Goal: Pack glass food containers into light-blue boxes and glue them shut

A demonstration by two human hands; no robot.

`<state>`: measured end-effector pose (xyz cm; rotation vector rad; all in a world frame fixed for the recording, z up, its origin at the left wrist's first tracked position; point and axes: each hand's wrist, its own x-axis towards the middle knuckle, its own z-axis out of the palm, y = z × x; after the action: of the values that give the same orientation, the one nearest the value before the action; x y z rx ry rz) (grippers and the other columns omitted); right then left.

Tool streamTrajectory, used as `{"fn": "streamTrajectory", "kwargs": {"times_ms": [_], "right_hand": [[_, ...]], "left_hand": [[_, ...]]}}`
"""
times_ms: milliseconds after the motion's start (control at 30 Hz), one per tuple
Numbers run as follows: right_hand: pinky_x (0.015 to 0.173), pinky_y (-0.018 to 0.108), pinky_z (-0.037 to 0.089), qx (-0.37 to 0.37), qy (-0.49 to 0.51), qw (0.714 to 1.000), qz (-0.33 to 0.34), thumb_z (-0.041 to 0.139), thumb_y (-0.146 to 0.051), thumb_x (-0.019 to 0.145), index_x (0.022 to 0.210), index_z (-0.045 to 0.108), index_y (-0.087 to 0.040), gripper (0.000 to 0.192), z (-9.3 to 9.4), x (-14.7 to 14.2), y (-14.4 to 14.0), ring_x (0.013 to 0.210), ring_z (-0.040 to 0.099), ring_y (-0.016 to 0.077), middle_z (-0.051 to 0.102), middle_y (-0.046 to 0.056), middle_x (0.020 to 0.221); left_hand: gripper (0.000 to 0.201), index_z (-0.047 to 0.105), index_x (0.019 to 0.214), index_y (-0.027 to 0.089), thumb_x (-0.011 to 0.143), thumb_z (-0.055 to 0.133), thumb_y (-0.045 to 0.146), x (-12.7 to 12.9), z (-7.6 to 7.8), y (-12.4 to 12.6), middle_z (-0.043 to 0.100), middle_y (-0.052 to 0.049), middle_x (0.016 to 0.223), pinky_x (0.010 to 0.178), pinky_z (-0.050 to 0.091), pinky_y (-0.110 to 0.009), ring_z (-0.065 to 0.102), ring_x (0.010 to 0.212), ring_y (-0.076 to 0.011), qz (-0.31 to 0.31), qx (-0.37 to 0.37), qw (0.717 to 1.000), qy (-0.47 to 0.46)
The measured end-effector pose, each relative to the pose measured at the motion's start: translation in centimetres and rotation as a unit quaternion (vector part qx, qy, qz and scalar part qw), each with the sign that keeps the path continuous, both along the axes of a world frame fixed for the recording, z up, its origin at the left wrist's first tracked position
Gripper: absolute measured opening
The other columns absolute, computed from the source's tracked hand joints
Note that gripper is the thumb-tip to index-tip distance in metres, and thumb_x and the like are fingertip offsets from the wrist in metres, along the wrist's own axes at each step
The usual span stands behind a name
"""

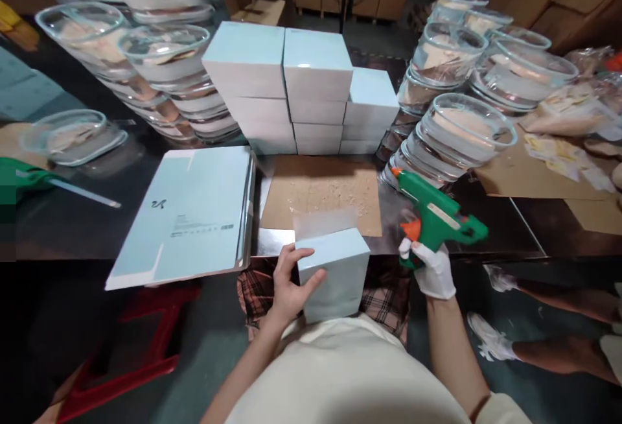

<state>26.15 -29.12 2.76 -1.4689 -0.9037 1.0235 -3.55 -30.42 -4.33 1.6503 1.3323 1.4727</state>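
Observation:
My bare left hand (292,281) grips the left side of a light blue carton (335,278), thumb on the face toward me and fingers at the top edge. The carton rests upright against my lap, with a pale flap (325,222) standing up at its far side. In a white glove, my right hand (434,267) is closed around the handle of a green hot glue gun (432,207). Its orange nozzle points up and left, apart from the carton. Flattened light blue cartons (194,207) lie stacked on the table to the left.
Finished-looking boxes (286,87) are piled beyond a brown cardboard sheet (323,190) spotted with glue. Stacks of glass containers (165,54) stand left, and more glass containers (451,132) right. Another green glue gun (29,174) shows at far left. A person's legs (558,349) appear at right.

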Motion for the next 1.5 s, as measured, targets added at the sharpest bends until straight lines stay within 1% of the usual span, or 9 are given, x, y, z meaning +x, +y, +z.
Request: {"fn": "streamTrajectory", "kwargs": {"times_ms": [233, 433, 600, 933, 1033, 1100, 1233, 1367, 1500], "right_hand": [[0.065, 0.039, 0.058, 0.064, -0.151, 0.981, 0.1, 0.077, -0.046, 0.085, 0.089, 0.07, -0.027, 0.02, 1.2, -3.6, -5.1, 0.066, 0.064, 0.0231, 0.07, 0.003, 0.076], [0.056, 0.029, 0.05, 0.183, -0.333, 0.908, 0.174, 0.071, -0.036, 0.09, 0.076, 0.059, -0.023, 0.023, 2.8, -6.3, -4.5, 0.059, 0.06, 0.0161, 0.061, 0.0, 0.069], [0.058, 0.029, 0.05, 0.241, -0.417, 0.864, 0.144, 0.068, -0.033, 0.09, 0.081, 0.061, -0.022, 0.016, 1.2, -6.0, -3.6, 0.063, 0.063, 0.0173, 0.063, 0.002, 0.073], [0.05, 0.033, 0.05, -0.034, -0.169, 0.985, -0.016, 0.082, -0.053, 0.07, 0.078, 0.069, -0.021, 0.035, -2.2, -0.7, -1.0, 0.051, 0.057, 0.0188, 0.067, 0.004, 0.063], [0.038, 0.027, 0.037, -0.127, -0.052, 0.99, 0.021, 0.074, -0.063, 0.076, 0.078, 0.069, -0.017, 0.046, -2.0, -1.4, 2.5, 0.037, 0.043, 0.0127, 0.061, 0.001, 0.051], [0.04, 0.028, 0.043, -0.182, -0.002, 0.982, 0.047, 0.069, -0.068, 0.078, 0.077, 0.068, -0.016, 0.052, -1.9, -1.2, 4.7, 0.04, 0.051, 0.0147, 0.066, 0.006, 0.055], [0.052, 0.033, 0.053, -0.277, -0.112, 0.951, 0.08, 0.067, -0.069, 0.083, 0.065, 0.067, -0.016, 0.056, -0.7, 1.0, 6.5, 0.049, 0.065, 0.0228, 0.065, 0.01, 0.053], [0.067, 0.033, 0.056, -0.172, -0.314, 0.933, 0.024, 0.076, -0.059, 0.08, 0.073, 0.074, -0.018, 0.042, 1.5, 0.5, 5.4, 0.072, 0.074, 0.0262, 0.075, 0.011, 0.071], [0.083, 0.036, 0.061, -0.056, -0.048, 0.98, 0.187, 0.085, -0.054, 0.072, 0.108, 0.078, -0.018, 0.051, 1.9, -4.0, 4.3, 0.092, 0.076, 0.025, 0.081, 0.008, 0.101]], "left_hand": [[0.027, 0.072, 0.11, 0.025, 0.088, 0.081, 0.04, 2.6, 4.0, 0.6, 0.071, -0.006, 0.108, 0.089, 0.056, -0.034, 0.066, 0.107, -0.0237, 0.001, 0.03, 0.999, 0.044], [0.028, 0.072, 0.112, 0.025, 0.089, 0.08, 0.038, 3.4, 4.5, 0.3, 0.069, -0.006, 0.109, 0.087, 0.057, -0.034, 0.067, 0.105, -0.0234, 0.0, 0.048, 0.998, 0.041], [0.031, 0.072, 0.114, 0.026, 0.088, 0.082, 0.039, 3.0, 4.2, 0.0, 0.069, -0.007, 0.112, 0.087, 0.056, -0.032, 0.067, 0.106, -0.0228, 0.002, 0.047, 0.998, 0.046], [0.033, 0.073, 0.11, 0.024, 0.087, 0.081, 0.045, 1.1, 3.2, 0.1, 0.068, -0.007, 0.111, 0.094, 0.054, -0.036, 0.066, 0.108, -0.0243, 0.033, -0.002, 0.999, 0.027], [0.034, 0.072, 0.109, 0.024, 0.087, 0.081, 0.047, 0.7, 2.9, 0.1, 0.068, -0.006, 0.109, 0.095, 0.053, -0.037, 0.065, 0.107, -0.0239, 0.028, -0.001, 1.0, 0.005], [0.035, 0.072, 0.109, 0.024, 0.087, 0.08, 0.049, 0.5, 2.7, 0.0, 0.068, -0.006, 0.109, 0.096, 0.053, -0.038, 0.065, 0.107, -0.0242, 0.029, -0.005, 1.0, -0.008], [0.037, 0.071, 0.109, 0.023, 0.086, 0.08, 0.052, 0.1, 2.4, -0.2, 0.067, -0.006, 0.11, 0.096, 0.052, -0.038, 0.064, 0.108, -0.0242, 0.034, -0.012, 0.999, -0.022], [0.036, 0.071, 0.109, 0.024, 0.087, 0.079, 0.051, 0.3, 2.4, -0.1, 0.066, -0.005, 0.106, 0.09, 0.053, -0.035, 0.065, 0.103, -0.0227, -0.011, -0.009, 0.999, -0.038], [0.042, 0.07, 0.104, 0.023, 0.085, 0.077, 0.06, 1.0, 2.0, 0.0, 0.067, -0.009, 0.112, 0.093, 0.055, -0.039, 0.066, 0.113, -0.0279, -0.048, -0.003, 0.998, -0.034]]}}
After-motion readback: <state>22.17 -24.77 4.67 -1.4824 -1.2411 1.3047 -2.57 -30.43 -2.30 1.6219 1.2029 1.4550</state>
